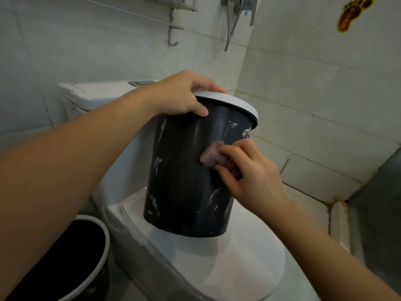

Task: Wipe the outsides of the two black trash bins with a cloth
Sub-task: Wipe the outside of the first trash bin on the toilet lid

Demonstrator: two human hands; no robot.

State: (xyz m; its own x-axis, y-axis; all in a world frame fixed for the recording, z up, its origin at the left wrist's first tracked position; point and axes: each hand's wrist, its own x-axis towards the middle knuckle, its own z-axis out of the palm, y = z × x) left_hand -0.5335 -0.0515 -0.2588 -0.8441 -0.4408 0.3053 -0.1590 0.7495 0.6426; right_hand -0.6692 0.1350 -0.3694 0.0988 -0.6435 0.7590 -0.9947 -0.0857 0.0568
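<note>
Tilted black trash bin (186, 170) on closed toilet lid (238, 257), rear edge: left hand (184, 94) fingers clamping white rim (236, 103), right hand (249, 170) fingers pinching pink cloth (211, 156). Hard scrubbing likely to slide it off.

I count two black trash bins: one (186, 170) on the toilet lid at the centre, a second (71, 257) on the floor at seven o'clock. One cloth (211, 156) is in my right hand (249, 174), and my left hand (184, 94) makes two hands. One toilet (217, 268), one footprint sticker (352, 13) at one o'clock.
</note>
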